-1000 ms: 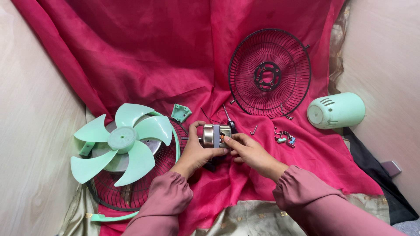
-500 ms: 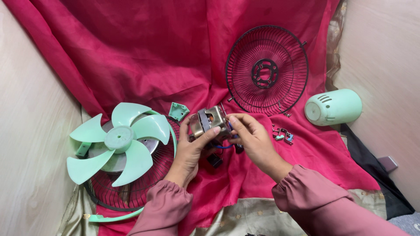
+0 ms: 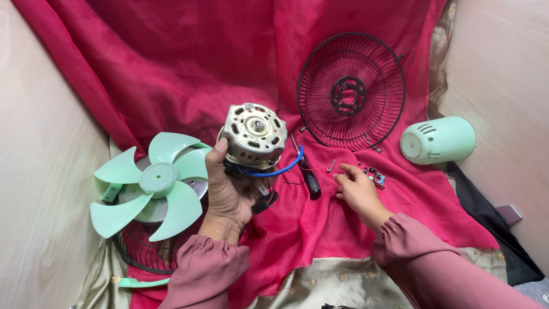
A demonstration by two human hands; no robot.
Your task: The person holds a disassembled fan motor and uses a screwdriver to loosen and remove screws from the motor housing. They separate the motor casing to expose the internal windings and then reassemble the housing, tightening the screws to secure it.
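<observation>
My left hand [image 3: 227,191] holds a silver fan motor [image 3: 254,134] up above the red cloth [image 3: 189,68], its round end plate facing me and blue and dark wires hanging below it. My right hand [image 3: 355,189] rests on the cloth with fingers loosely spread, its fingertips near a small screw [image 3: 331,166] and a little metal part [image 3: 374,176]. A black-handled screwdriver [image 3: 309,174] lies between my two hands.
A mint green fan blade [image 3: 151,183] sits on a dark wire grille [image 3: 143,252] at the left. Another dark wire grille [image 3: 350,91] leans at the back right. A mint green motor cover [image 3: 437,140] lies at the right. Pale walls stand on both sides.
My left hand has lifted the motor up and turned its end toward me. My right hand has let go of it and dropped to the cloth near the screws.
</observation>
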